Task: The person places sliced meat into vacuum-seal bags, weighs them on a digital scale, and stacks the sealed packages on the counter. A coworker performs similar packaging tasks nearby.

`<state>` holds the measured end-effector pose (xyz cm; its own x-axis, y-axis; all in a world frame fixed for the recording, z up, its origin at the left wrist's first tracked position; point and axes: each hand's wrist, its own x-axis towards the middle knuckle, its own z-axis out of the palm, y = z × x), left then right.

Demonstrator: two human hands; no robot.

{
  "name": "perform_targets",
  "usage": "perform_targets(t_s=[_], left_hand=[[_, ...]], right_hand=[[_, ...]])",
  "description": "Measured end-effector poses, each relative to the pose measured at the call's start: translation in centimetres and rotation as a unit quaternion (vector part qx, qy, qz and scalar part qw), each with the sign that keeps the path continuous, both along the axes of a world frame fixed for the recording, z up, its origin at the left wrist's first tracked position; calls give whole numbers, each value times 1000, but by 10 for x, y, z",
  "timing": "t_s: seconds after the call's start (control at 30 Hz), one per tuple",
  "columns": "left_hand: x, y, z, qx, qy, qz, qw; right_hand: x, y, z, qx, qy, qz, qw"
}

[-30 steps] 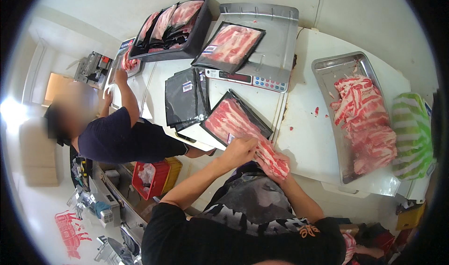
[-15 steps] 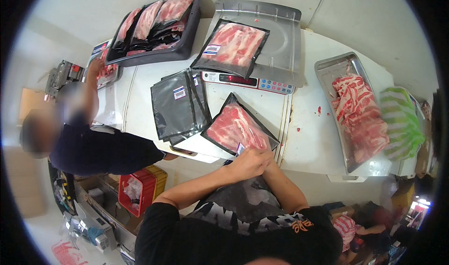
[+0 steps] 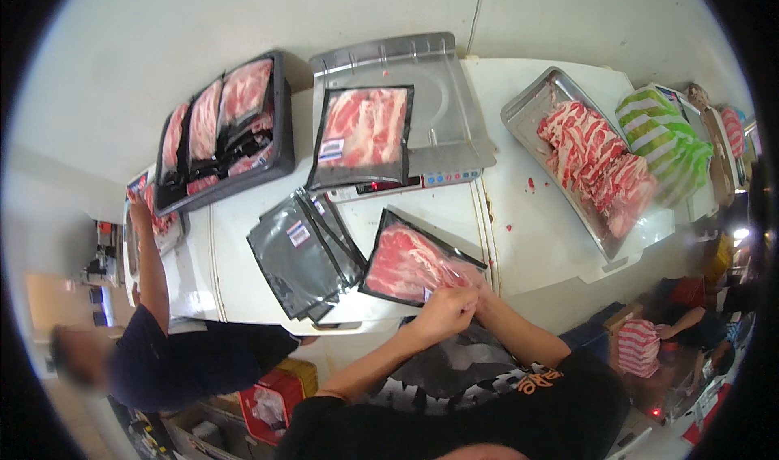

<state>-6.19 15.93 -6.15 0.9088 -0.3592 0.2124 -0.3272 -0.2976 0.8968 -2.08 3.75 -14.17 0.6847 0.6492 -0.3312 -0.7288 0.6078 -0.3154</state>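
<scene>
A clear-topped bag of sliced meat (image 3: 406, 263) with a black rim lies tilted on the table's near edge. My left hand (image 3: 447, 311) is closed on the bag's near right corner, beside a small label. Pressed close to it, my right hand (image 3: 482, 288) grips the open end; clear film and the left hand partly hide its fingers. Left of this bag lie several flat black bags (image 3: 296, 253), one with a label. Behind it, a filled meat bag (image 3: 363, 131) rests on the metal tray (image 3: 442, 95) of a digital scale (image 3: 438, 179).
A steel tray (image 3: 531, 99) of sliced meat (image 3: 588, 156) stands right, beside a green-and-white striped bag (image 3: 667, 148). At the far left, a black bin (image 3: 284, 135) holds several meat bags. A co-worker's arm (image 3: 152, 269) reaches over the table's left end. Below is a red crate (image 3: 256, 418).
The whole view has shifted, so the table sits lower and turned. Both my hands stay at the bag's near right end, with the right reaching slightly further over its film.
</scene>
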Motion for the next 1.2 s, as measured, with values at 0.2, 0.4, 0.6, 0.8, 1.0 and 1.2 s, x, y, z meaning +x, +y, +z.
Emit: perform_targets(t_s=[0.2,0.4,0.6,0.8,1.0,1.2], left_hand=[[6,12,-1,60,-36,-61,996],[11,40,-5,-54,-58,-12,997],[31,92,-41,125,-115,247,954],[35,92,-60,268,-80,196,940],[40,88,-48,304,-70,205,928],[53,93,-38,288,-34,193,938]], right_hand=[[28,31,-2,32,8,47,998],[31,15,13,83,121,61,987],[14,6,51,62,88,-10,994],[36,-5,3,72,137,-15,988],[30,-33,-4,5,197,-64,978],[-4,-62,-1,-211,-108,-170,957]])
